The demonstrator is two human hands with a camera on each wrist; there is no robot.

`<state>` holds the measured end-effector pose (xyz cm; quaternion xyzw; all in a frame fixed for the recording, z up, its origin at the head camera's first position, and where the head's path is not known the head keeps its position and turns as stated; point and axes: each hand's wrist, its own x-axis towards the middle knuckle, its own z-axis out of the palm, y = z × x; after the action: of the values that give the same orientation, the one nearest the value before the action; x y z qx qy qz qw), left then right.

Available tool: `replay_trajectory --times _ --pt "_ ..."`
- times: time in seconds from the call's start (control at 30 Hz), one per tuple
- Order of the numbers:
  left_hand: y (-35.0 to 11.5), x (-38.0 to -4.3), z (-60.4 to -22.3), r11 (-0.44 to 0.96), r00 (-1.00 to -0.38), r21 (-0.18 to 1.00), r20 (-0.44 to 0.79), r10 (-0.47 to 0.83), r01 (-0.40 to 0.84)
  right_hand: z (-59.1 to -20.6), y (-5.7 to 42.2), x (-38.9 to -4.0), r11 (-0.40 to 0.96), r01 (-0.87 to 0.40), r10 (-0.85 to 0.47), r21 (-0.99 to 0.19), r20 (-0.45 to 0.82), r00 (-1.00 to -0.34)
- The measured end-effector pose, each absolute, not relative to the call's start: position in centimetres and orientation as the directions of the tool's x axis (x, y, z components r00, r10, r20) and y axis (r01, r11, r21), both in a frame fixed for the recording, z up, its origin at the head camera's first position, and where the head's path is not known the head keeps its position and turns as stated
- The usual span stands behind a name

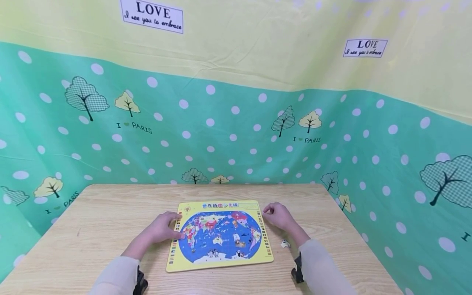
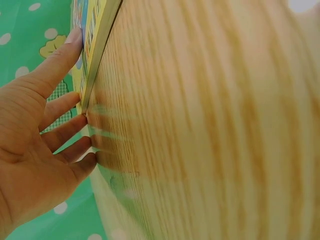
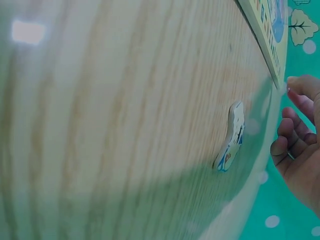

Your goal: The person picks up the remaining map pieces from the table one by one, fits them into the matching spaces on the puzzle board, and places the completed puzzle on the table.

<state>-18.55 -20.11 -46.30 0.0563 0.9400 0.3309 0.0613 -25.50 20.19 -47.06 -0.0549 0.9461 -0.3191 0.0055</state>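
A yellow-bordered world map puzzle board [image 1: 221,265] lies flat on the wooden table, its blue oval map filled with coloured pieces. My left hand [image 1: 164,227] is at the board's left side, the thumb resting on its face and the other fingers [image 2: 65,132] extended along the edge. At the upper right edge is my right hand [image 1: 279,216], its thumb and index fingertips drawn together and the other fingers curled; I cannot tell whether anything sits between them. A loose white puzzle piece [image 1: 285,243] with a small picture lies on the table below this hand, apart from it.
The wooden table [image 1: 121,205] extends around the board on all sides. Behind and to the right hangs a green and yellow curtain [image 1: 221,135] with dots and trees, close to the table's far edge. Dark wrist-worn devices [image 1: 298,270] sit at both sleeves.
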Motion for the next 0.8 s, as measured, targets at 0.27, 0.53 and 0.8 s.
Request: replay_trajectory --times 0.27,0.53,0.8 --pt "-20.3 -18.6 -46.5 0.77 -0.986 0.634 -0.066 0.155 0.078 -46.9 19.8 -25.5 0.786 -0.099 -0.114 -0.61 0.014 -0.993" --pt "-20.4 -18.7 -46.6 0.767 -0.985 0.635 -0.054 0.167 0.095 -46.3 19.1 -25.3 0.777 -0.129 -0.147 -0.616 0.022 -0.989" --pt "-20.4 -18.6 -46.6 0.764 -0.985 0.638 -0.053 0.165 0.094 -45.8 18.3 -25.3 0.781 -0.143 -0.165 -0.608 0.02 -0.986"
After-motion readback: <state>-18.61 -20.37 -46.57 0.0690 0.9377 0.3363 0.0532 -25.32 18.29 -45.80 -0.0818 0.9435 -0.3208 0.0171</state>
